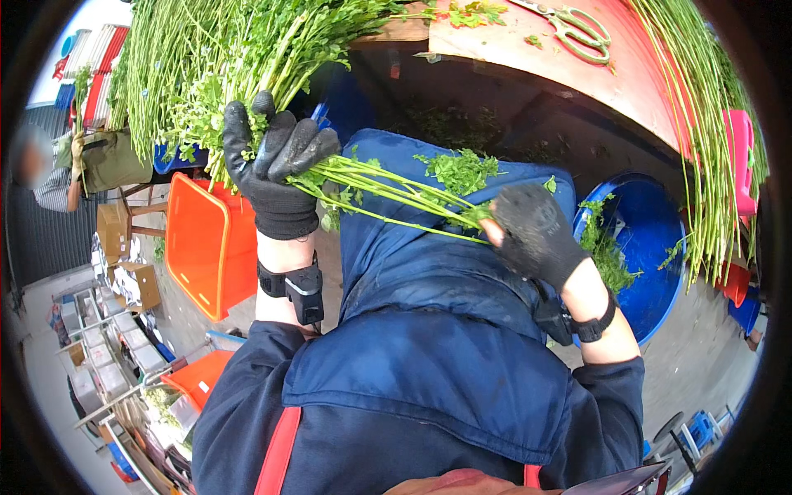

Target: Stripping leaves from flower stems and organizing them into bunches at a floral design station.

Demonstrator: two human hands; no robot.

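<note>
My left hand (278, 151), in a black glove, is palm up with its fingers curled over one end of a small bunch of leafy green stems (396, 192). The stems stretch across my lap to my right hand (535, 229), also gloved, which is closed around their other end. The bare tip of a thumb shows from that glove. Loose green leaves (461, 172) lie on the blue apron (396, 260) over my knees. Just beyond my left hand rises a large heap of leafy stalks (247, 68).
Green-handled scissors (581, 34) lie on the pinkish tabletop (526, 62). Long stalks (699, 185) hang over its right edge. A blue barrel (649, 260) holding greens stands at my right, an orange bin (210, 247) at my left. Another person (62, 167) is at far left.
</note>
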